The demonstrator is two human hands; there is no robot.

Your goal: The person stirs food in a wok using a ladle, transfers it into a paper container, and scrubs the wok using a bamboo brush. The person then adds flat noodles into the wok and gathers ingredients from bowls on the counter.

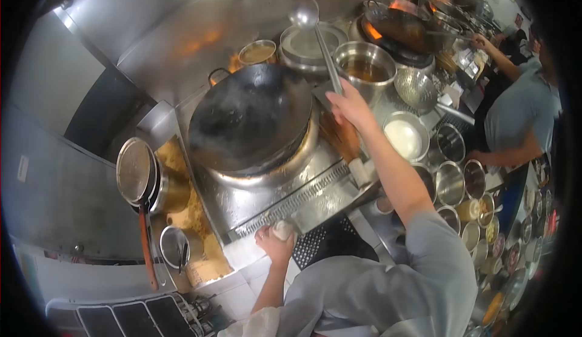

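My right hand (351, 105) is closed round the handle of a steel ladle (303, 14), its bowl raised near the back wall. My left hand (276, 243) holds a pale, bunched cloth (282, 229) at the front edge of the stove. A large black wok (248, 118) sits on the burner between and left of my hands, with steam over its dark inside. Below my right forearm, a bamboo brush (342, 140) lies on the stove ledge. A pot of brown liquid (365, 70) stands beyond my right hand, near a perforated skimmer (416, 89).
At the left, a strainer (134, 170) with a wooden handle rests over a pot. A bowl of white liquid (405, 138) and several steel containers (450, 182) stand at the right. Another person (524, 112) works there at a second wok (400, 30). Flames show behind both woks.
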